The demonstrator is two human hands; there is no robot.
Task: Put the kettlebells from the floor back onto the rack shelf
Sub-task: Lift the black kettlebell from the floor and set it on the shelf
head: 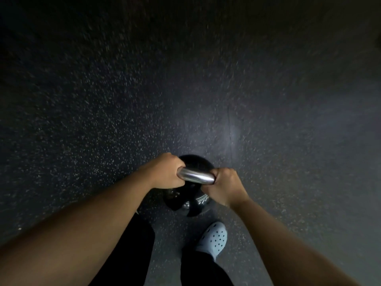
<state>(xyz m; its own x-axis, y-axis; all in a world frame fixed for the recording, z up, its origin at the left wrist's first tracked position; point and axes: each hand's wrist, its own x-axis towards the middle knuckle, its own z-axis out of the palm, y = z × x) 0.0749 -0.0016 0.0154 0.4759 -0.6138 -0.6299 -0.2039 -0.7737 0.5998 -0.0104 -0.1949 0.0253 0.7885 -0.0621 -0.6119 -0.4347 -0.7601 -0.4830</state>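
Kettlebell (186, 200) gripped by both hands over dark speckled floor (103, 120).

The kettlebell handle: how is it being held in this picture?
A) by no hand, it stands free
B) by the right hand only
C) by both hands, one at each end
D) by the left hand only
C: the left hand and the right hand each close around one end of the shiny handle of the black kettlebell, and bare metal shows between them.
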